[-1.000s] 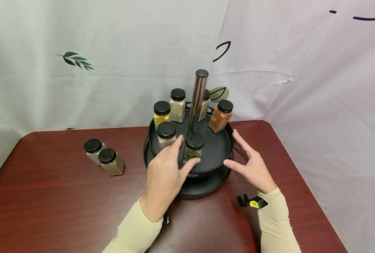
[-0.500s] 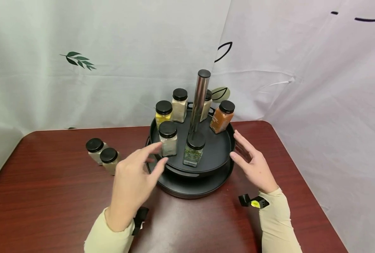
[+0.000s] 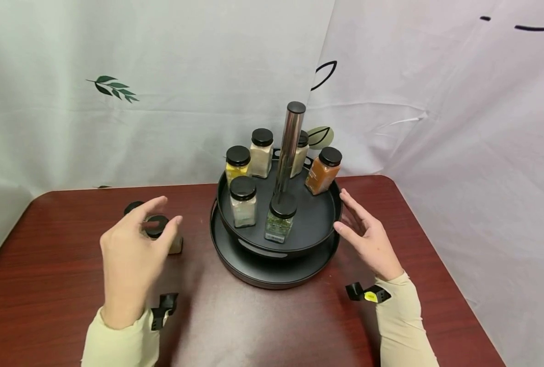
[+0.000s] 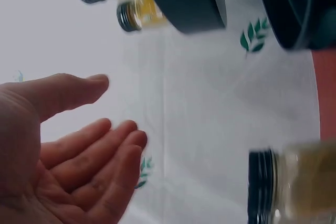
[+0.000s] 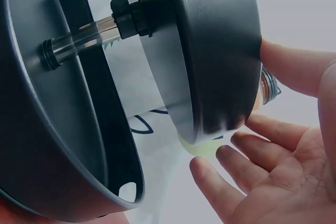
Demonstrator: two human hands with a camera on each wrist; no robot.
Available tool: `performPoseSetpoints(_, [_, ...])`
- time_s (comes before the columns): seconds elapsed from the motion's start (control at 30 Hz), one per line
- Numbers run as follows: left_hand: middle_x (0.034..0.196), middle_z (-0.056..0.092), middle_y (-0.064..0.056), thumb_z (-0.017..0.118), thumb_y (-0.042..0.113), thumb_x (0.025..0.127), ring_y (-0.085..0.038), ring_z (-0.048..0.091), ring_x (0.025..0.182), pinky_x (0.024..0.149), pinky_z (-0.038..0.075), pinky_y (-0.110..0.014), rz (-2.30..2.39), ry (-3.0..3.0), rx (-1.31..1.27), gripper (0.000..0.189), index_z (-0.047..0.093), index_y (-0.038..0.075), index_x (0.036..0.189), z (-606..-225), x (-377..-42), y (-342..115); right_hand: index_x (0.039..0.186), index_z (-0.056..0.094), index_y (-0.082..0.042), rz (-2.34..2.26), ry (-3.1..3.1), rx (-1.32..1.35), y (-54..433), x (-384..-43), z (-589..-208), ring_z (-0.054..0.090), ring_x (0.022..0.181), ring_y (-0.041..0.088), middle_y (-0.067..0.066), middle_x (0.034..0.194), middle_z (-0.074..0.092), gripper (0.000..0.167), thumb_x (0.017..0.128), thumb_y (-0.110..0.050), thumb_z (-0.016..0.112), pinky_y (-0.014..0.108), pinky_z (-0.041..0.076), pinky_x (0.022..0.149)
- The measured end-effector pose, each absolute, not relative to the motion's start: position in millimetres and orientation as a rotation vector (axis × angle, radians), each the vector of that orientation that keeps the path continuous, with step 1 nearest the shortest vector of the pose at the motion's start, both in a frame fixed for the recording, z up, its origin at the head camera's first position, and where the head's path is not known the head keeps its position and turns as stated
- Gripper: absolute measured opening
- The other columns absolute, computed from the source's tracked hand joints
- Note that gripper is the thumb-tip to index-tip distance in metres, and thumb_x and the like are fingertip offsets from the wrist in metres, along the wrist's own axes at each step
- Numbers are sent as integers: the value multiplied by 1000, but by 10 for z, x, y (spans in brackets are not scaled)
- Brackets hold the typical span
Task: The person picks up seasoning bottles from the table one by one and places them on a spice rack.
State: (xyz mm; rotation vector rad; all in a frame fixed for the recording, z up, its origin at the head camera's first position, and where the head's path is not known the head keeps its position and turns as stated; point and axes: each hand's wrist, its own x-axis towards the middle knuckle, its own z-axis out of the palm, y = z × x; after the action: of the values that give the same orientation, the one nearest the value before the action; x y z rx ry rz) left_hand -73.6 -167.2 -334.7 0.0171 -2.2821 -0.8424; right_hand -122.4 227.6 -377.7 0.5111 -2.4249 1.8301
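My left hand (image 3: 129, 260) hovers over the left of the table, thumb and fingers apart with nothing between them. Just beyond it stand two black-lidded spice jars, the nearer jar (image 3: 176, 245) and the farther jar (image 3: 133, 207), both partly hidden by the hand. In the left wrist view one jar (image 4: 304, 187) is apart from the fingers. My right hand (image 3: 372, 247) rests its thumb and a finger against the side of the upper tray (image 5: 223, 51) of a black two-tier turntable, fingers loosely spread.
Several jars stand on the upper tray, among them a green herb jar (image 3: 278, 227), a white one (image 3: 244, 210) and an orange one (image 3: 319, 176). A metal post (image 3: 289, 148) rises from it. Below is the lower tray (image 3: 276, 278). A white curtain (image 3: 184, 102) hangs behind.
My left hand has left the green herb jar on the upper tray and moved left to the two table jars. The right hand has stayed at the tray's edge.
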Motion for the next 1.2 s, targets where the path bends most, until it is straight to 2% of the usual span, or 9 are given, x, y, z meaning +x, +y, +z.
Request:
performPoseSetpoints(0.23, [116,71,-17,81,8,81,-38,72,91,78,47,-42,-838,-2480,126,50,67,2,128,-3393,-770,-1903,159,30,-14,1838,-2456,502,2275,-1207,-3773,31,148,24,-2,165,25,72,97,-4,66,30,37,112])
performPoseSetpoints(0.33, [112,70,-22,80,7,81,-37,68,84,78,45,-53,-814,-2592,132,57,61,-1,134,-3418,-782,-1984,160,28,-14,1848,-2462,505,2274,-1208,-3775,31,148,24,-1,166,23,75,96,-5,67,28,37,111])
performPoseSetpoints(0.43, [114,66,-28,79,4,79,-43,63,89,82,44,-60,-771,-2672,112,61,57,-3,136,-3460,-798,-2042,160,27,-15,1858,-2463,512,2273,-1210,-3779,30,149,24,1,166,22,77,95,-4,68,27,36,112])
performPoseSetpoints(0.57, [127,59,-31,78,2,79,-52,55,108,89,42,-65,-750,-2723,96,62,56,-3,136,-3521,-818,-2071,160,27,-16,1845,-2465,521,2274,-1211,-3785,29,149,23,1,166,22,79,94,-3,70,27,35,112])
performPoseSetpoints(0.67, [131,58,-29,78,2,79,-53,55,112,88,43,-66,-757,-2745,84,59,58,-3,134,-3561,-832,-2075,159,29,-15,1819,-2473,521,2275,-1209,-3786,30,149,23,-3,165,23,78,94,-4,70,28,36,112])
performPoseSetpoints(0.8, [130,59,-29,77,3,80,-53,57,110,85,45,-65,-745,-2754,62,53,61,-3,130,-3598,-847,-2077,158,32,-10,1778,-2479,519,2275,-1203,-3785,33,147,25,-6,165,23,75,93,-4,71,25,39,110])
performPoseSetpoints(0.97, [131,58,-29,79,3,79,-54,56,113,86,44,-65,-745,-2747,59,53,62,-2,129,-3628,-859,-2093,151,42,1,1750,-2433,503,2279,-1199,-3774,42,141,31,3,164,28,60,96,-3,67,23,42,106])
performPoseSetpoints(1.07, [134,56,-29,79,1,79,-54,54,115,89,43,-66,-759,-2760,64,57,60,-2,132,-3641,-862,-2114,147,45,5,1746,-2404,496,2283,-1205,-3771,46,138,34,6,162,32,53,98,-2,64,28,43,107])
performPoseSetpoints(1.2, [133,55,-29,81,2,78,-48,58,105,83,45,-62,-780,-2778,67,61,58,-2,135,-3670,-873,-2148,146,47,5,1761,-2390,487,2280,-1217,-3777,46,138,31,7,161,34,52,97,-1,65,32,43,107])
